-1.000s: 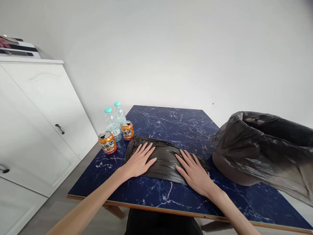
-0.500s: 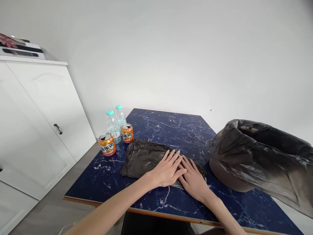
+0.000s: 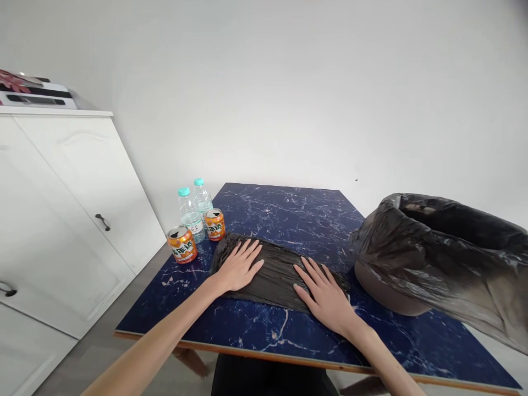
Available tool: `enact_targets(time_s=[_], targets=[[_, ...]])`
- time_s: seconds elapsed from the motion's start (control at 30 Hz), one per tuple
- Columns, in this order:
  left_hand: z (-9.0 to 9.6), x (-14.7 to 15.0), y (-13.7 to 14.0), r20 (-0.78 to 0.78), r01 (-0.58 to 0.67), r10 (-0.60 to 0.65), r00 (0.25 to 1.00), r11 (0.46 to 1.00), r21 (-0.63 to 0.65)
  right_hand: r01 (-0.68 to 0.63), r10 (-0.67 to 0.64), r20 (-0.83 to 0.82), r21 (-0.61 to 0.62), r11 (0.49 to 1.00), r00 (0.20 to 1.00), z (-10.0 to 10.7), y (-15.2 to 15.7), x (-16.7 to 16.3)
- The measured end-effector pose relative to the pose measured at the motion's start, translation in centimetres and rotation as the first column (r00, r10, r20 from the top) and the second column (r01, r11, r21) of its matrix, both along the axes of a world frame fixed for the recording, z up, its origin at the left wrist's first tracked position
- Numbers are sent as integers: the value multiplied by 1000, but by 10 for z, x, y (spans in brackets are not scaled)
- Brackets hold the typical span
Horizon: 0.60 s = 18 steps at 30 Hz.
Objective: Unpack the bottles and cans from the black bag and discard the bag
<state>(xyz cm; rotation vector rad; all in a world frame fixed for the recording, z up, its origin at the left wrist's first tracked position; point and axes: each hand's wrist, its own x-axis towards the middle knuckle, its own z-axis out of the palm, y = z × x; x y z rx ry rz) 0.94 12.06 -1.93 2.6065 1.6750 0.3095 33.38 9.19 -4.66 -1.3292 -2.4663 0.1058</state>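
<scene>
A black plastic bag [image 3: 274,274] lies flattened into a long strip on the blue marbled table [image 3: 284,212]. On its left part rests my left hand [image 3: 238,269], palm down with fingers stretched out. My right hand [image 3: 325,297] presses flat on the bag's right part, its fingers spread. Bare bag shows between the two hands. To the right stands a brown bin [image 3: 385,290], lined with another black plastic bag [image 3: 412,247] whose edge hangs over the rim and trails down on the right.
Two orange cans [image 3: 182,245] and two clear bottles with turquoise caps [image 3: 191,217] stand at the table's left edge. A white cabinet [image 3: 82,209] is on the left, with a white device [image 3: 37,96] on top. Behind the table rises a pale wall [image 3: 264,93].
My left hand has slid left along the bag, away from my right hand. The hands were close together before and are now apart. The bag's middle looks more stretched out.
</scene>
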Motion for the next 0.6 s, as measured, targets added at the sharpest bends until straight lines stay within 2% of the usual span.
enact_targets(time_s=[0.2, 0.6], targets=[[-2, -18, 1, -11, -27, 27, 1000, 1000, -4, -8, 8, 2, -13, 1000, 1000, 0, 0, 2], [-2, -19, -3, -19, -28, 28, 999, 1000, 5, -34, 34, -13, -26, 999, 999, 0, 3, 7]])
